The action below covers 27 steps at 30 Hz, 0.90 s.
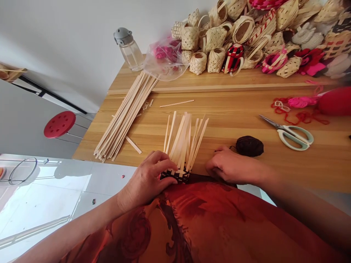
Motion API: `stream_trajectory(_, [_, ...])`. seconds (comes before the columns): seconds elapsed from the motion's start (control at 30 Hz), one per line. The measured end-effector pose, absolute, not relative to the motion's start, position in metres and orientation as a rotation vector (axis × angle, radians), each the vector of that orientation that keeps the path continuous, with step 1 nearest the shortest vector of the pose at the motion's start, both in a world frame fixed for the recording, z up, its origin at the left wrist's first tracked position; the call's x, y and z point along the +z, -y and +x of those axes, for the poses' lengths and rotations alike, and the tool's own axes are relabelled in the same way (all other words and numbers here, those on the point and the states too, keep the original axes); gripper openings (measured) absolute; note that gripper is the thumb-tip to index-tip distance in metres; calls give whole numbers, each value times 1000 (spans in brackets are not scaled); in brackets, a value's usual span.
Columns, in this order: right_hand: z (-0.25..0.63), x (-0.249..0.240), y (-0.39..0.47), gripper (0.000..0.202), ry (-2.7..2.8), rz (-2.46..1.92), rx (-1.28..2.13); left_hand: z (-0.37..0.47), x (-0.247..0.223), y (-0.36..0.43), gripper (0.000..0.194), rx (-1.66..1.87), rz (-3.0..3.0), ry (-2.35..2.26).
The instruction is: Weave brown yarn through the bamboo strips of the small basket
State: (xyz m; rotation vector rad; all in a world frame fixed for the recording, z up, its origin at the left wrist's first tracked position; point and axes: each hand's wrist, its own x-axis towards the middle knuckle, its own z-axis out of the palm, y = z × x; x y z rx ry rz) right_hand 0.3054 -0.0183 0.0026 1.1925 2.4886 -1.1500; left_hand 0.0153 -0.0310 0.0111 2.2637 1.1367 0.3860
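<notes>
My left hand (149, 179) is closed on a partly woven basket (179, 175) at the table's front edge, against my clothing. Its low woven band mixes dark strands with pale strips, and long upright pale strips (182, 137) fan out above it, away from me. To the right, my right hand (229, 164) is curled into a pinch at the table edge. A thin dark strand passes by its fingers from a ball of dark brown yarn (249, 146) just beyond the hand. The fingertips are partly hidden.
A bundle of pale wood strips (127, 115) lies at left, with loose offcuts nearby. Scissors (287, 133) and red yarn (304, 104) lie at right. Many small woven baskets (216, 60), a plastic bag (164, 60) and a bottle (130, 51) line the back. A red stool (59, 124) stands left.
</notes>
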Motion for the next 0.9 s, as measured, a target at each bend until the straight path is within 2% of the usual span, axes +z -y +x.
stream_trajectory(0.17, [304,-1,26,26,-2510,1311,-962,16,13,32,22,399,2287,-1122])
stream_trajectory(0.3, [311,7,27,21,-2708,1450,-792,19,15,33,34,431,2259,-1157])
stream_trajectory(0.43, [301,21,26,22,-2968,1563,-1130,18,13,33,32,454,2288,-1146])
stream_trajectory(0.53, [280,21,24,28,-2870,1771,-1336,15,10,33,37,431,2298,-1120])
stream_trajectory(0.73, [253,12,21,42,-2694,1960,-1195,11,6,31,46,407,2303,-1120])
stream_trajectory(0.9, [259,3,20,21,-2973,1883,-1198,9,4,31,43,444,2275,-1143])
